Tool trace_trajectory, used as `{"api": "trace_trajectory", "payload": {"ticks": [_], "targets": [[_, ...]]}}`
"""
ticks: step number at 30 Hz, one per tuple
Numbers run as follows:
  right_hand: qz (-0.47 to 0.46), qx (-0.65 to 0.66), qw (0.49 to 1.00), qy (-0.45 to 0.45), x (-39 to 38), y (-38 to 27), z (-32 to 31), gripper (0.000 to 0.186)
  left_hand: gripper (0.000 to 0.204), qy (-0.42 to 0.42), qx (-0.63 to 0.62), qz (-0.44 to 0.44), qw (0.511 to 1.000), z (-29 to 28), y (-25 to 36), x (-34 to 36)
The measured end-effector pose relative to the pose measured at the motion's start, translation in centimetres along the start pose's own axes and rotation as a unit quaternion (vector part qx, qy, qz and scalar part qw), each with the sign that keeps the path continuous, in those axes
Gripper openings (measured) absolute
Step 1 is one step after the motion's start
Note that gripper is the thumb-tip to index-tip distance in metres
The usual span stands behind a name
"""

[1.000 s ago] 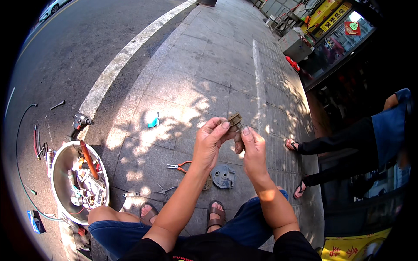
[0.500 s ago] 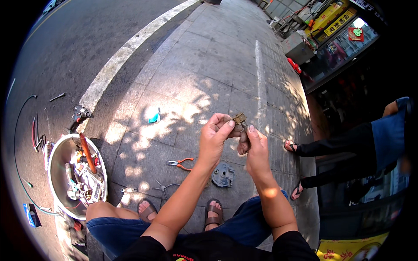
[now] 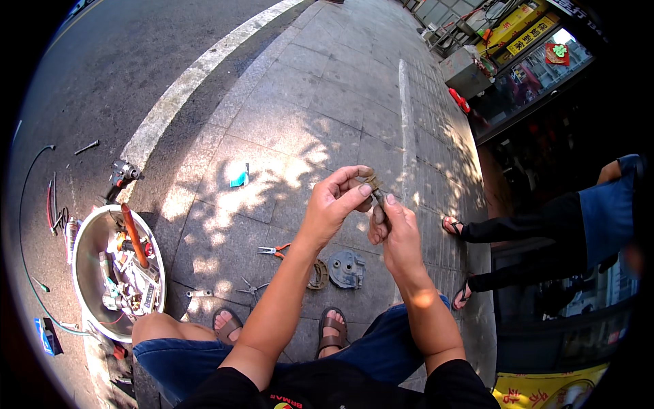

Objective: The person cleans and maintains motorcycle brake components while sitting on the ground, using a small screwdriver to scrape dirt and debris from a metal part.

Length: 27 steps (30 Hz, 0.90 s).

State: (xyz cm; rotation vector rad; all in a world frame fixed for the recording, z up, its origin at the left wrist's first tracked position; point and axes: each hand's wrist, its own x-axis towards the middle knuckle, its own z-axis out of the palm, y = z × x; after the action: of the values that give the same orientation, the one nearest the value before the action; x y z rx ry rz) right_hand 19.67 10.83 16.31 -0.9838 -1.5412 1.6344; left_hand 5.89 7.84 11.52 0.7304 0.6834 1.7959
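In front of me, both hands are raised over the pavement. My left hand [image 3: 338, 203] pinches the upper end of a small, dirty brown metal part [image 3: 375, 183] that looks like a brake shoe. Fingers and thumb of my right hand [image 3: 394, 228] close round its lower end, hiding much of it. Below the hands, on the paving, lies a round grey brake backing plate [image 3: 348, 268]. Beside the plate is a brown curved brake shoe [image 3: 318, 275], partly behind my left forearm. Orange-handled pliers [image 3: 274, 251] and grey pliers [image 3: 253, 289] lie left of that forearm.
A metal basin [image 3: 82, 273] of tools and parts stands by my left knee, a power drill [image 3: 122, 178] beyond it. Cables [image 3: 23, 225] and a blue box [image 3: 48, 337] lie farther left. A teal packet [image 3: 238, 175] lies ahead. Another person [image 3: 545, 215] stands at right.
My left hand has shifted slightly up and its fingers now cover more of the brown part. The view has moved a little, and the curved shoe on the ground now shows beside my forearm.
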Motion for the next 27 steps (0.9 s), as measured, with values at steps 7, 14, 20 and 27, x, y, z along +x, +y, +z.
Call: {"api": "trace_trajectory", "payload": {"ticks": [7, 14, 20, 27], "targets": [[-0.016, -0.006, 1.0, -0.014, 0.0, 0.4, -0.5, 0.04, 0.039, -0.017, 0.026, 0.021, 0.999, -0.4, 0.3, 0.1], [-0.007, -0.026, 1.0, -0.005, -0.4, 0.0, -0.1, 0.041, 0.042, -0.071, 0.023, 0.046, 0.996, -1.1, 0.3, -0.1], [0.077, 0.068, 0.993, -0.053, -0.5, -0.7, 0.3, 0.041, 0.045, -0.112, 0.02, 0.036, 0.993, -1.5, 1.4, -0.2], [0.124, 0.136, 0.98, -0.075, -0.4, -0.4, -0.1, 0.041, 0.041, -0.137, 0.047, 0.007, 0.989, -1.7, 1.8, 0.0]]}}
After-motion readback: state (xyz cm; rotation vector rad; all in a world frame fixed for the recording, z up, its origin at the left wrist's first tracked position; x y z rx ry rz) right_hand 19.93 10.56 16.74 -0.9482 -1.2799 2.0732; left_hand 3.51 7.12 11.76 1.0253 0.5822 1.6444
